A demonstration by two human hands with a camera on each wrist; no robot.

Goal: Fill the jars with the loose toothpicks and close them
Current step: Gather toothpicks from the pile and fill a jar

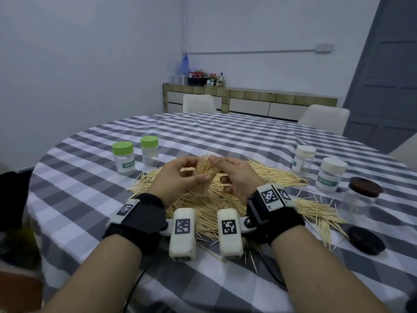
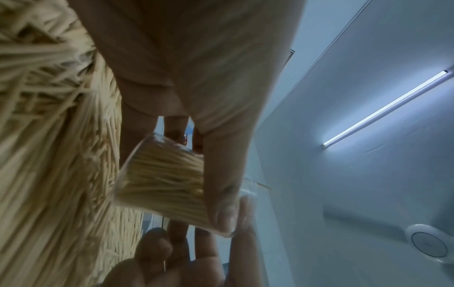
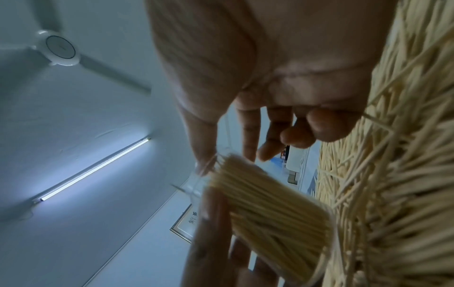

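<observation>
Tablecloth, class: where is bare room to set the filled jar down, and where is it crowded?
Free: tablecloth beyond the toothpick pile, between green-lidded jars and white-lidded jars. Crowded: the pile itself, under both hands.

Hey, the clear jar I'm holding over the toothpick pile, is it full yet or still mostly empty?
Nearly full. The jar is packed with toothpicks, tips poking past its open mouth, no lid on.

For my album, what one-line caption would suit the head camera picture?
Left hand grips a clear jar packed with toothpicks, right hand at its mouth, above a loose toothpick pile.
</observation>
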